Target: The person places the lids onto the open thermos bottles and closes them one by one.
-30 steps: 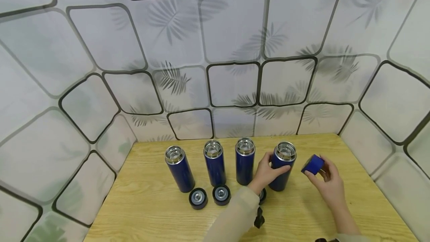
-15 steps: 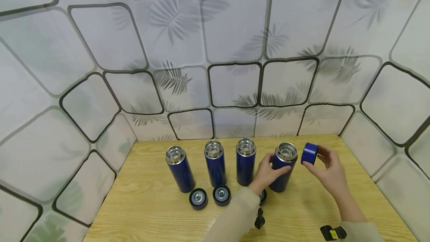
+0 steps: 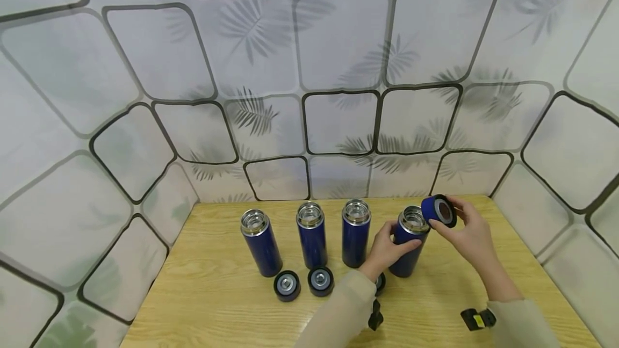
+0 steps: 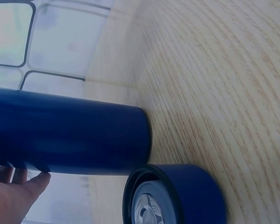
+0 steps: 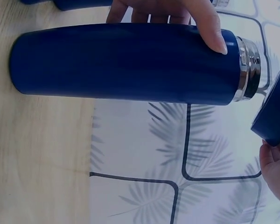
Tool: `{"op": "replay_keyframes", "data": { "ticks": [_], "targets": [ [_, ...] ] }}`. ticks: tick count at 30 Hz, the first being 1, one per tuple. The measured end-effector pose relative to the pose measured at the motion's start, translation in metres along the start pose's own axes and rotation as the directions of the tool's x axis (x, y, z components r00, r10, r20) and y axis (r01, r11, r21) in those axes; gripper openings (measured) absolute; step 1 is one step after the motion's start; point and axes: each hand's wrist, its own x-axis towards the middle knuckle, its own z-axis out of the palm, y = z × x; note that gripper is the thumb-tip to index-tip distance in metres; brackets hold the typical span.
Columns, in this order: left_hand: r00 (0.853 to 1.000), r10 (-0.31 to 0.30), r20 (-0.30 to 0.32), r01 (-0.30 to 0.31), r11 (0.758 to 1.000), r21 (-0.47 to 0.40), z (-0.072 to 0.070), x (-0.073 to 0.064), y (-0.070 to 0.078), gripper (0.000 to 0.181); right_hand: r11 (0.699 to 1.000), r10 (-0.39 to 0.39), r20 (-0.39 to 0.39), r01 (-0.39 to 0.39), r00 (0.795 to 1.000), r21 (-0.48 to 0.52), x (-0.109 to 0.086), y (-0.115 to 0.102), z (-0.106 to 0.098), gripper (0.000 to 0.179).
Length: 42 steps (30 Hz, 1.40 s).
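1. Patterned wall panels (image 3: pixel 340 42) fill the upper frame on my feed, behind a wooden table (image 3: pixel 217 318); three uncapped bottles (image 3: pixel 263 250) stand lower centre, loose caps (image 3: pixel 320 281) in front.
2. I see the left hand (image 3: pixel 389 251) gripping the rightmost bottle (image 5: pixel 126 63), upright at lower right, mouth bare.
3. I see the right hand (image 3: pixel 468 236) pinching the blue cap (image 3: pixel 438 211), just right of that mouth, apart from it.
4. Over the last second the cap has risen, come leftward and turned, showing me a dark-rimmed face; the bottle has barely shifted.
5. I judge the two parts nearer to meeting, the cap tilted and unseated.
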Motion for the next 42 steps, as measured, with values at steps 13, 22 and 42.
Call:
{"op": "replay_keyframes", "data": {
  "ticks": [13, 22, 42],
  "targets": [
    [0.999, 0.027, 0.034, -0.026, 1.000, -0.015, 0.002, 0.000, -0.001, 0.043, 0.971, -0.212, -0.007, 0.209, 0.977, -0.119, 0.012, -0.006, 0.011, 0.067],
    [0.999, 0.028, 0.035, -0.027, 0.999, -0.021, 0.002, 0.001, -0.002, 0.042, 0.974, -0.198, 0.002, 0.197, 0.980, -0.111, 0.013, -0.007, 0.012, 0.064],
    [1.000, 0.025, 0.013, -0.025, 1.000, -0.009, 0.001, 0.001, -0.003, 0.044, 1.000, -0.027, -0.027, 0.027, 0.999, 0.002, 0.008, -0.010, 0.008, 0.077]
  ]
}}
